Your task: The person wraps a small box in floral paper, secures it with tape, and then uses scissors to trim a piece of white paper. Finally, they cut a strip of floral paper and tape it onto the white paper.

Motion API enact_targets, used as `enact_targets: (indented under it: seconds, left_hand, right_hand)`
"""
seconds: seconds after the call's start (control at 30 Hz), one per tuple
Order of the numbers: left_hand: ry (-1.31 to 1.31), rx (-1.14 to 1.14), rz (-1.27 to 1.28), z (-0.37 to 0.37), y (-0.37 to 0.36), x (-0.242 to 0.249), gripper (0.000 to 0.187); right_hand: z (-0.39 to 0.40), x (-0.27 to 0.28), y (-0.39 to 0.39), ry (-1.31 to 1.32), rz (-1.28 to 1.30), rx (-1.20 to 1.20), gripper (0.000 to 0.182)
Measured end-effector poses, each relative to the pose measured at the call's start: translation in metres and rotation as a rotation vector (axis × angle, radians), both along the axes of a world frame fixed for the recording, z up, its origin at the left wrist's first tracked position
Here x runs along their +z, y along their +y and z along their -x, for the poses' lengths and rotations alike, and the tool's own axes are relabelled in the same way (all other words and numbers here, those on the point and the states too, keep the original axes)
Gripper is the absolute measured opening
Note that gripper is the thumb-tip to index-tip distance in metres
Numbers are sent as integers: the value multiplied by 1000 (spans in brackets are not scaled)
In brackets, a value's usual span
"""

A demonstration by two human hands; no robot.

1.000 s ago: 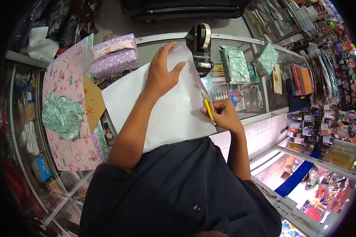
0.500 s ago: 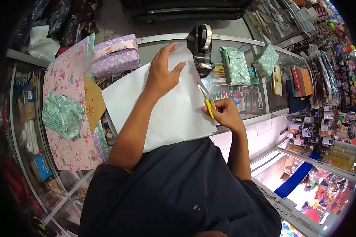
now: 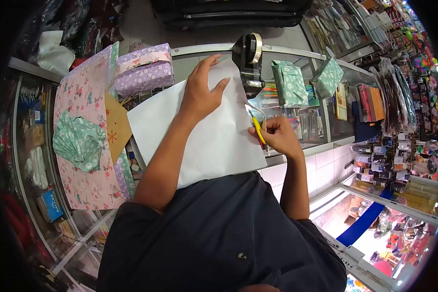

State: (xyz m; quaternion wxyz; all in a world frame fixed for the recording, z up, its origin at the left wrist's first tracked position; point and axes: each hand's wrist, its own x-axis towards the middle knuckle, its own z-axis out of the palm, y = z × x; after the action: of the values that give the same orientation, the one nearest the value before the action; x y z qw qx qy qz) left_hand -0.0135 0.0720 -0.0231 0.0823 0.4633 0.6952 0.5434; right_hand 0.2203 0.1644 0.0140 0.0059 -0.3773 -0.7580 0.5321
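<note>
A large white sheet of paper (image 3: 214, 141) lies on the glass counter in front of me. My left hand (image 3: 202, 92) rests on its upper part, fingers stretched out and thumb apart. At the sheet's right edge my right hand (image 3: 280, 136) grips yellow-handled scissors (image 3: 256, 127). The blades point away from me along that edge, and a narrow curled strip of paper stands beside them. Just beyond the blades is a black tape dispenser (image 3: 250, 65) with a roll of tape on it.
Left of the sheet, a purple flowered package (image 3: 143, 70) stands near pink floral paper (image 3: 75, 187) bearing a crumpled green floral piece (image 3: 79, 141) and a brown envelope-like sheet (image 3: 117, 124). Two green floral packages (image 3: 289, 82) sit on the glass counter at right. Stocked shelves surround the counter.
The scissors have shifted slightly along the right edge and their blades look closer together. A cut strip now curls up beside them. My left hand stays in about the same place.
</note>
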Motion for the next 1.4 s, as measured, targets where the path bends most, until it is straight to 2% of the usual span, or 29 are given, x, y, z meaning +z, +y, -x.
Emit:
enact_targets:
  seconds: [0.33, 0.47, 0.53, 0.67, 0.77, 0.83, 0.87, 0.97, 1.13, 1.2, 1.33, 1.4]
  left_hand:
    - [-9, 12, 8, 1, 0, 1, 58]
    - [-22, -17, 15, 2, -1, 1, 57]
    - [-16, -16, 14, 2, -2, 2, 57]
    - [4, -11, 7, 2, -1, 2, 57]
    - [-10, -9, 11, 2, -2, 3, 57]
    - [-16, -9, 20, 3, -3, 2, 57]
    - [-17, -7, 21, 3, -3, 3, 57]
    - [-39, -16, 9, 2, -3, 5, 57]
    - [-16, -12, 3, 4, -3, 3, 56]
    - [-18, -11, 9, 4, -3, 5, 56]
    - [5, -15, -11, 5, -3, 2, 56]
    - [-6, -17, -4, 4, -3, 3, 56]
  right_hand:
    - [6, 21, 0, -15, 64, -33, 40]
    - [-1, -7, 12, 47, 62, -10, 45]
    - [0, -10, 17, -30, -8, 21, 50]
    - [3, -13, 20, -9, -57, 68, 48]
    - [6, -14, 11, -44, -46, 44, 43]
    - [4, -26, 6, 103, 27, -36, 48]
    - [4, -25, 6, 49, -53, -7, 50]
    - [5, -27, 3, 90, 34, -14, 50]
    - [5, -20, -1, 63, 0, -31, 51]
    - [3, -26, 1, 82, 0, 8, 43]
    - [1, -34, 2, 90, 48, -9, 44]
    - [6, -32, 0, 97, 22, -63, 52]
